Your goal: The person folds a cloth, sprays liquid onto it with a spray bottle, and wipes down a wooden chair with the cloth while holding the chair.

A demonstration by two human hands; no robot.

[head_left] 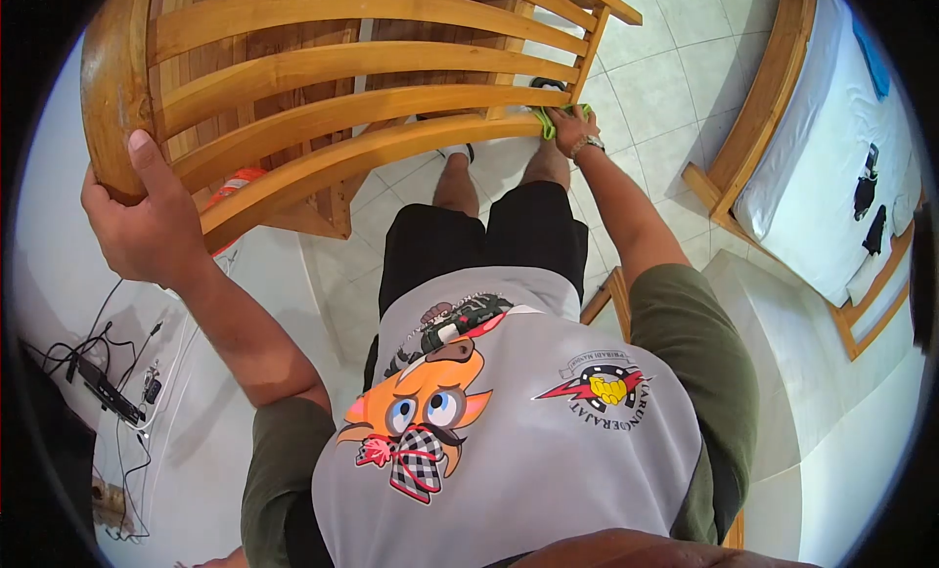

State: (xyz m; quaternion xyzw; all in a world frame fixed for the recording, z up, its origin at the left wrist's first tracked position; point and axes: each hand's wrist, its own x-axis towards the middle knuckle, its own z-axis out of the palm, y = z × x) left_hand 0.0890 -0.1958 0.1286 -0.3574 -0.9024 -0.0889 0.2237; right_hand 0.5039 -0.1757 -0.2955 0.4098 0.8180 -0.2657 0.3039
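Note:
A wooden slatted piece of furniture, like a chair or bench back, stands before me. My left hand is wrapped round its thick corner post at the upper left, thumb on top. At the far end of the lowest curved rail, my right hand presses a green cloth against the wood. Its fingers are partly hidden by the cloth and the rail. A bracelet or watch circles my right wrist.
To the right is a wooden bed frame with a white plastic-covered mattress bearing small black items. Black cables and a power strip lie at left. An orange-and-white item sits behind the rail. Pale tiles cover the floor.

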